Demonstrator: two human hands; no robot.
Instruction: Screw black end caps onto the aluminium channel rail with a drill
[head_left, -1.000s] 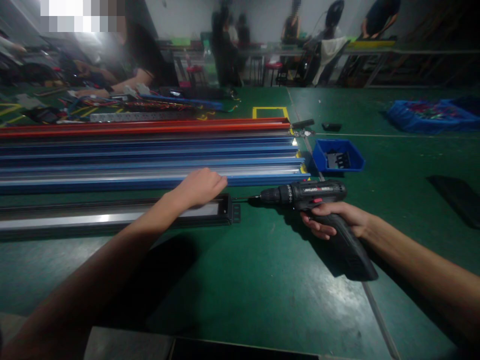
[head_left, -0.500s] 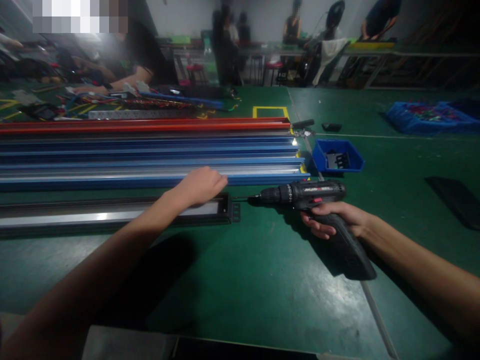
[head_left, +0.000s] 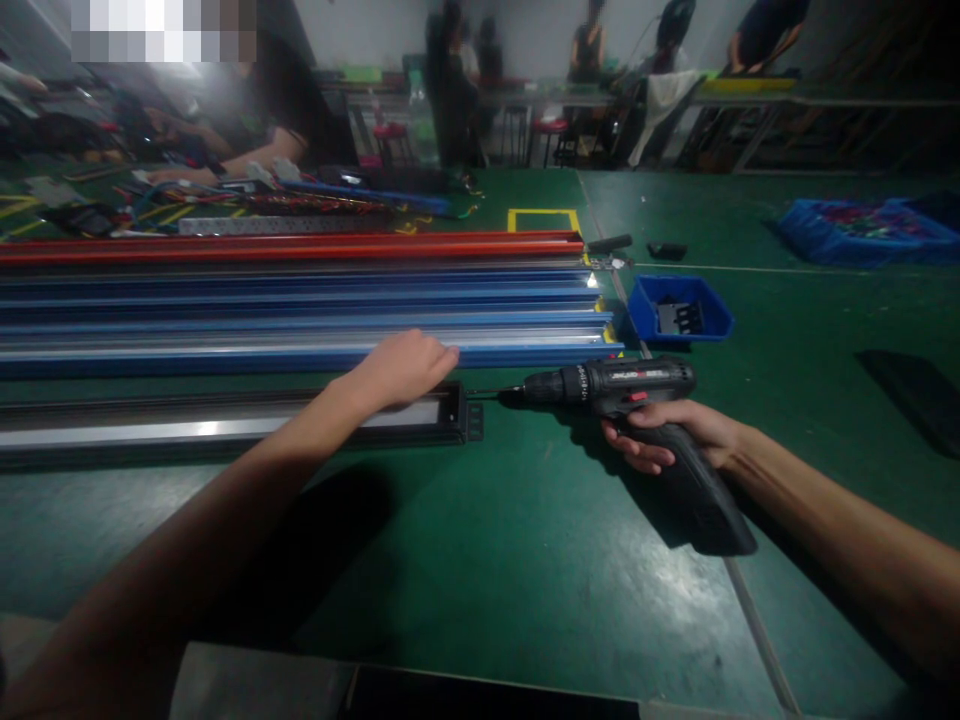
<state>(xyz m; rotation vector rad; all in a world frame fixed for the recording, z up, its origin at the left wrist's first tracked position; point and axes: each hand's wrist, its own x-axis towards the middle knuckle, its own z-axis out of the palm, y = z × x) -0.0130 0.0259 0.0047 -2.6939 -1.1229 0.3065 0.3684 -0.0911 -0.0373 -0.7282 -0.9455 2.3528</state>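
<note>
My right hand (head_left: 667, 435) is wrapped round the grip of a black cordless drill (head_left: 626, 385), which lies level and points left. Its long thin bit (head_left: 484, 395) reaches the end of a black metal channel (head_left: 217, 430) that lies along the green table. A small slotted black tab (head_left: 475, 422) sticks out from that end, just below the bit. My left hand (head_left: 405, 368) rests on the channel's far edge near the same end, fingers curled down over it. The fingertips are hidden behind the hand.
Blue channels (head_left: 315, 325) and a red channel (head_left: 300, 245) lie parallel behind. A small blue bin (head_left: 712, 310) holds dark parts. Farther right is a blue bag-lined tray (head_left: 847, 245). Wiring (head_left: 315, 200) lies at back left, beside another person's arm (head_left: 217, 168).
The view has shifted very slightly. Both hands, the drill and the black channel keep the same places relative to each other.
</note>
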